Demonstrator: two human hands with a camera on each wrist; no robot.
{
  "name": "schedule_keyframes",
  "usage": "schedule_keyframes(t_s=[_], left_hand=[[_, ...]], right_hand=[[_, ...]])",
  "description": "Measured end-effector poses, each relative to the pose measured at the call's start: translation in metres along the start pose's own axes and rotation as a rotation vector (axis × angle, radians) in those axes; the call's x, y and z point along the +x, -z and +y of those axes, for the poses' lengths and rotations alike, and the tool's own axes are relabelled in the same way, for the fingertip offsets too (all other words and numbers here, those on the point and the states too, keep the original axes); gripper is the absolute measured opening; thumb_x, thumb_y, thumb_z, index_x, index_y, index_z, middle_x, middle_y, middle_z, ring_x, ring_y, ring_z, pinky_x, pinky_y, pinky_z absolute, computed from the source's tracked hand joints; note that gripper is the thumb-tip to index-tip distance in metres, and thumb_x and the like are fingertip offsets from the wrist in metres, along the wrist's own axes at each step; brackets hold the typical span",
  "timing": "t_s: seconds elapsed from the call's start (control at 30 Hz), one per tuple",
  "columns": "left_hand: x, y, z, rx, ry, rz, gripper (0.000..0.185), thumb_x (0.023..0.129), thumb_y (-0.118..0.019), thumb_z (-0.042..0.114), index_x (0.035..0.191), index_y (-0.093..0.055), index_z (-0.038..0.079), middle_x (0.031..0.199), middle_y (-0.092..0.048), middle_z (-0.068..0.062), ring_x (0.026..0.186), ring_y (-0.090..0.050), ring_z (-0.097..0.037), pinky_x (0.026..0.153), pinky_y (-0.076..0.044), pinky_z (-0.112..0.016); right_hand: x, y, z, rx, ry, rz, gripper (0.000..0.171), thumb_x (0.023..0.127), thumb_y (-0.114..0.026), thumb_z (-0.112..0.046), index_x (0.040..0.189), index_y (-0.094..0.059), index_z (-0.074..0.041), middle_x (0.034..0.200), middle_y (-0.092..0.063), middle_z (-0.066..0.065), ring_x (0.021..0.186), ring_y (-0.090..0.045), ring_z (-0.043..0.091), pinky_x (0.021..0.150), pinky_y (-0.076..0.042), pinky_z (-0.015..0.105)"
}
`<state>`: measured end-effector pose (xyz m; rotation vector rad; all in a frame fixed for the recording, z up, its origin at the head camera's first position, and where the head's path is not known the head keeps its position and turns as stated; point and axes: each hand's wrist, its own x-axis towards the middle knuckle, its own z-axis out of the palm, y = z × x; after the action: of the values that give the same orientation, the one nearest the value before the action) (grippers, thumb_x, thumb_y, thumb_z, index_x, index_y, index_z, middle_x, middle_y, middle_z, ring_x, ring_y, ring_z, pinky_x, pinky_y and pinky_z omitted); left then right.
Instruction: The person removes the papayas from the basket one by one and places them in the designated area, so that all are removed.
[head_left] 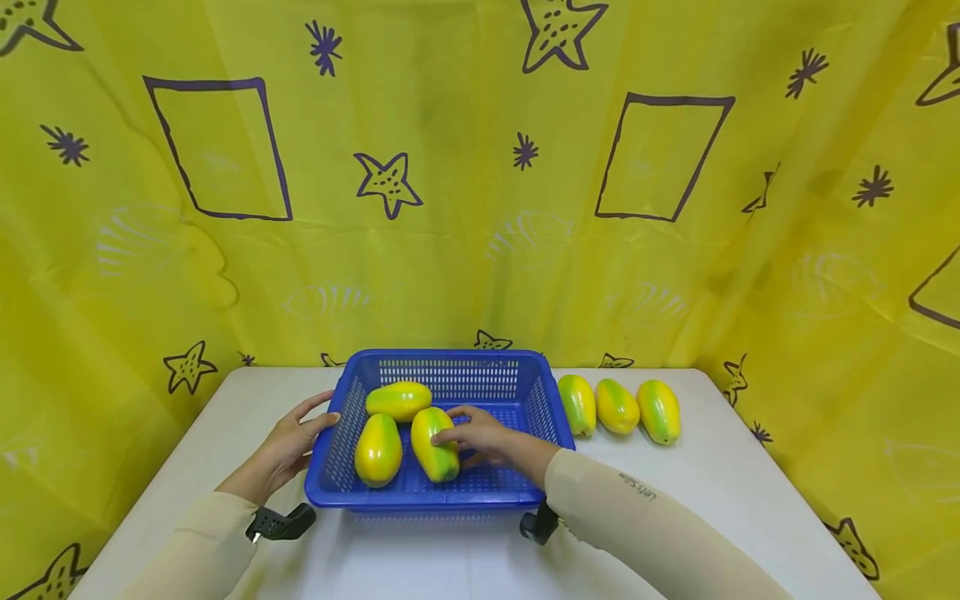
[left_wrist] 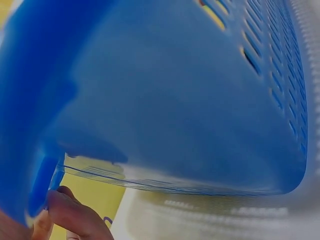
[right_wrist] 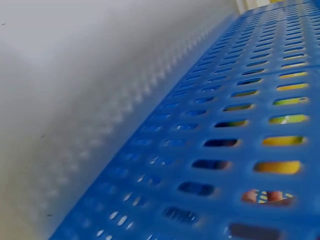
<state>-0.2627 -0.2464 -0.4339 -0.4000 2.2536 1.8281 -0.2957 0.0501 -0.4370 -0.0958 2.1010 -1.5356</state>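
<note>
A blue plastic basket (head_left: pixel 442 500) with slotted walls stands on the white table. My left hand (head_left: pixel 288 446) holds its left rim, thumb on top and fingers beneath; the left wrist view shows fingers (left_wrist: pixel 80 215) curled at the rim. Inside the basket, my right hand (head_left: pixel 483 435) grips a yellow-green papaya (head_left: pixel 431 446) from its right side, with the thumb across its top. To the left of that fruit lie a second papaya (head_left: pixel 378 450) and, behind, a third papaya (head_left: pixel 399 402) on its side. In the right wrist view the basket wall (right_wrist: pixel 210 125) mostly hides the hand and fruit.
Right of the basket, three more papayas (head_left: pixel 617 407) lie in a row on the white table (head_left: pixel 720 492). A yellow curtain (head_left: pixel 465 275) with drawn stars and frames hangs around the table's back and sides. Each wrist wears a black strap device (head_left: pixel 281 523).
</note>
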Motion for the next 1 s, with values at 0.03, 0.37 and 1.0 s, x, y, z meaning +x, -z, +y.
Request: schedule_keyframes(t_s=[0.03,0.37,1.0], left_hand=[[0.0,0.0,0.0,0.001,0.002,0.001,0.069,0.099,-0.056,0.032,0.157,-0.022,0.018,0.141,-0.045,-0.029,0.095,-0.066,-0.021,0.083,-0.059,-0.041],[-0.001,-0.001,0.0,-0.011,-0.002,-0.004,0.069,0.099,-0.057,0.032,0.157,-0.022,0.017,0.137,-0.049,-0.029,0.088,-0.067,-0.016,0.081,-0.06,-0.039],[-0.001,-0.001,-0.001,-0.02,0.008,-0.003,0.069,0.099,-0.056,0.032,0.157,-0.022,0.018,0.131,-0.054,-0.024,0.085,-0.067,-0.014,0.077,-0.061,-0.035]], right_hand=[[-0.001,0.001,0.0,0.0,-0.002,-0.004,0.063,0.082,-0.077,-0.023,0.135,-0.05,-0.006,0.123,-0.058,0.018,0.109,-0.061,0.035,0.085,-0.057,0.053],[-0.01,0.008,-0.005,0.066,-0.021,-0.029,0.063,0.083,-0.075,-0.021,0.137,-0.046,-0.004,0.125,-0.056,0.021,0.112,-0.061,0.039,0.086,-0.057,0.053],[-0.036,0.025,-0.019,0.198,-0.022,-0.032,0.062,0.085,-0.072,-0.018,0.139,-0.044,-0.005,0.132,-0.049,0.024,0.112,-0.059,0.041,0.087,-0.056,0.052]])
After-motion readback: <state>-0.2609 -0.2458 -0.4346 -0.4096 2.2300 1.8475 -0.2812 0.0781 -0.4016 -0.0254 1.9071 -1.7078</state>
